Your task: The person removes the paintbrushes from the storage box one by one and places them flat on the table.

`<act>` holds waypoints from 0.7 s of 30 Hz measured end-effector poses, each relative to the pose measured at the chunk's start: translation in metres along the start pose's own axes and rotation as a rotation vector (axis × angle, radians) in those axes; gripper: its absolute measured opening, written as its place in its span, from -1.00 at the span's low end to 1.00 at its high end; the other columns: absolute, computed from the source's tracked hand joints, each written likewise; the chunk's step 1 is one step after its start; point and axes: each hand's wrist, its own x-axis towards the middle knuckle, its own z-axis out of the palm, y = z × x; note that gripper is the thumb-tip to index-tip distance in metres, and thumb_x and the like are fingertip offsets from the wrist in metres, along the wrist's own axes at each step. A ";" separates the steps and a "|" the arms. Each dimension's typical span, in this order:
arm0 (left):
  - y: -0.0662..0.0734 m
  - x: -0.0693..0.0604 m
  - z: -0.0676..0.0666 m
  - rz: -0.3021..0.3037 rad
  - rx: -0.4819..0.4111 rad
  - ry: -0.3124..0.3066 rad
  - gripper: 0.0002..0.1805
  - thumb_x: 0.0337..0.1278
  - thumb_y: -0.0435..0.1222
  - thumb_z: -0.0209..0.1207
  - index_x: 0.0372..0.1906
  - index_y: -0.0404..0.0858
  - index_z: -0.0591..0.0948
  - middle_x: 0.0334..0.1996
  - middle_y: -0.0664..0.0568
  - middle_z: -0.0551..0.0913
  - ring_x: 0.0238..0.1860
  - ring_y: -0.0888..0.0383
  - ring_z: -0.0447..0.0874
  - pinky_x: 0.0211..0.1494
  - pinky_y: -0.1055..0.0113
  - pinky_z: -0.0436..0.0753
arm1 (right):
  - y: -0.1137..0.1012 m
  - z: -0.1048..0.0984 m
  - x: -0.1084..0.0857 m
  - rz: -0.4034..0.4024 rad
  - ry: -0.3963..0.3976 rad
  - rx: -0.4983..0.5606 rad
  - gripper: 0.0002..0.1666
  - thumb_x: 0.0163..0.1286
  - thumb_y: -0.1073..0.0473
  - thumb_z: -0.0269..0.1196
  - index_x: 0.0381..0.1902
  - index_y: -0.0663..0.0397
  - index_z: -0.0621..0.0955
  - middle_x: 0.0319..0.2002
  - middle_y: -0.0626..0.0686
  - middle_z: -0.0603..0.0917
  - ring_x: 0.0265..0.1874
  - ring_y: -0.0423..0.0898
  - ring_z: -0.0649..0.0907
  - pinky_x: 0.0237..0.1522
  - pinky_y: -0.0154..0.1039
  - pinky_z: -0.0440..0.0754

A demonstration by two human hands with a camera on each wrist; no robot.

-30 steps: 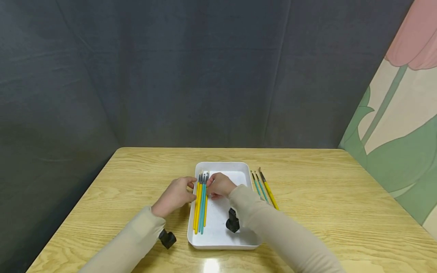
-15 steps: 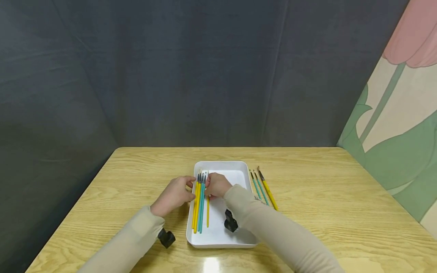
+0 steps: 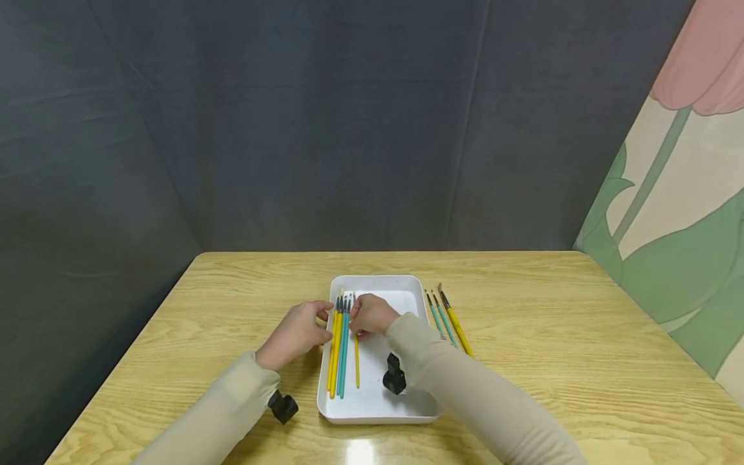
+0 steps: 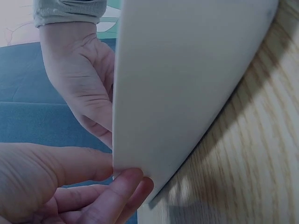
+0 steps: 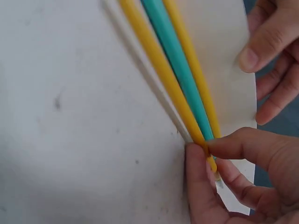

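A white rectangular tray (image 3: 389, 407) sits on the table with several yellow and teal paintbrushes (image 3: 339, 355) lined up along its left side. My left hand (image 3: 296, 336) holds the tray's left wall; the right wrist view has its thumb (image 5: 249, 59) over the rim and its fingers outside. Inside the tray, my right hand (image 3: 374, 314) pinches a thin yellow paintbrush (image 5: 163, 70) between thumb and finger near its ferrule. That brush's handle stands slightly apart from the row, angled over the tray floor. The hand covers part of the brush.
Two teal paintbrushes (image 3: 446, 320) and a thicker yellow paintbrush (image 3: 458, 325) lie on the wooden table (image 3: 558, 336) right of the tray. A dark curtain (image 3: 349, 129) hangs behind, and a flower-painted panel (image 3: 686, 258) stands at the right.
The thin yellow brush in my right hand has shifted right, away from the row, opening a gap beside the teal brushes. My left hand stays at the tray's wall.
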 end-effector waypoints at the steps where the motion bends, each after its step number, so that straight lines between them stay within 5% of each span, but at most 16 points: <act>1: 0.000 0.000 0.000 -0.006 -0.002 0.000 -0.37 -0.02 -0.49 0.28 0.27 -0.40 0.46 -0.02 -0.20 0.59 -0.38 0.18 0.61 -0.39 0.37 0.60 | 0.000 -0.001 -0.001 0.004 -0.003 0.021 -0.80 0.08 0.46 0.30 -0.39 0.21 0.49 -0.50 0.05 0.48 -0.57 -0.12 0.55 -0.49 -0.33 0.66; 13: -0.001 -0.002 0.000 -0.007 -0.014 0.001 -0.35 -0.04 -0.49 0.29 0.27 -0.40 0.46 -0.03 -0.19 0.60 -0.41 0.18 0.60 -0.38 0.36 0.60 | 0.008 -0.011 -0.008 0.018 -0.061 0.185 -0.73 0.10 0.42 0.28 -0.20 0.23 0.53 -0.50 0.05 0.54 -0.59 -0.14 0.55 -0.47 -0.38 0.62; 21: 0.000 -0.001 0.000 0.007 -0.033 0.009 -0.35 -0.03 -0.49 0.28 0.28 -0.40 0.45 -0.03 -0.19 0.59 -0.40 0.18 0.60 -0.37 0.36 0.61 | 0.009 -0.029 -0.022 -0.049 -0.105 0.357 -0.62 0.16 0.45 0.20 -0.02 0.35 0.51 -0.36 0.08 0.56 -0.45 -0.14 0.58 -0.26 -0.24 0.70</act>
